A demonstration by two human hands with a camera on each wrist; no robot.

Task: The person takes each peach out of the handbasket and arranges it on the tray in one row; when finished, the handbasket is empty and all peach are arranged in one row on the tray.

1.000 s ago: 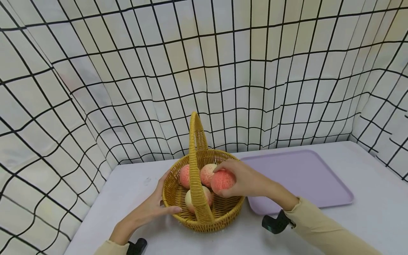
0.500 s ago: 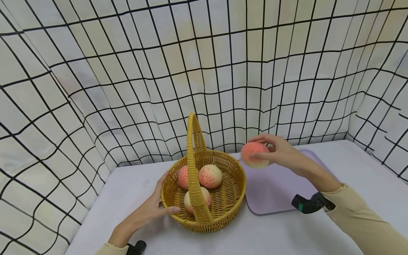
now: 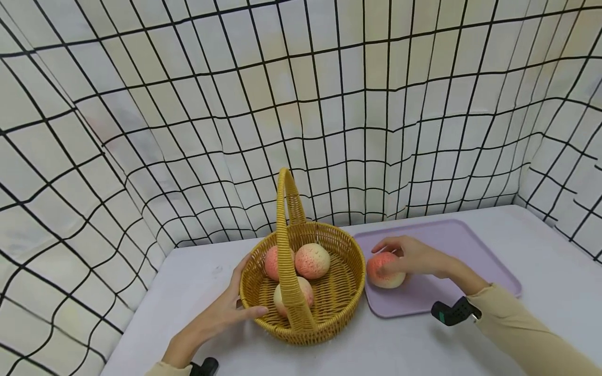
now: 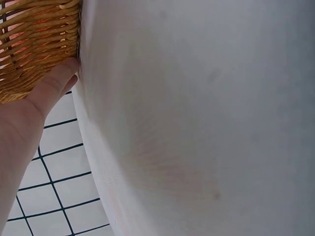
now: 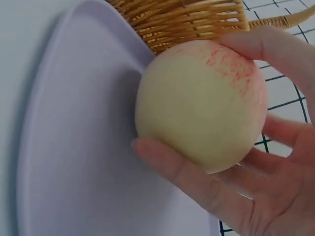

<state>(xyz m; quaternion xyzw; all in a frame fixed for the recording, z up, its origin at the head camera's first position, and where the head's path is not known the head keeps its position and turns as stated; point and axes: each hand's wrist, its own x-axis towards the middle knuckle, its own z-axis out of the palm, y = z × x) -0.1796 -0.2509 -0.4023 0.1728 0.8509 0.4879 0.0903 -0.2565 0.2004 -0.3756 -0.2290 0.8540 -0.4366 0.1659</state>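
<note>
My right hand [image 3: 409, 259] holds a pink-and-cream peach [image 5: 197, 108] between thumb and fingers, low over the left end of a lilac tray [image 3: 447, 250]. In the right wrist view the peach's pale side faces the camera. To the left stands a yellow wicker basket [image 3: 350, 308] with a tall arched handle. My left hand [image 3: 226, 308] grips the basket's left side, thumb over the rim and fingers along the outer wall. Inside the basket lie a peach [image 3: 312, 261] at the back, a pinker peach [image 3: 271, 262] partly behind the handle, and a pale peach [image 3: 303, 292] in front.
The basket's right wall stands close beside the tray's left edge. A white cloth [image 3: 367, 350] covers the table. Behind and at the sides hangs a white curtain with a black grid pattern [image 3: 329, 130].
My right hand has lifted the peach out of the basket, carried it right, and lowered it over the tray. My left hand and the basket have stayed nearly still.
</note>
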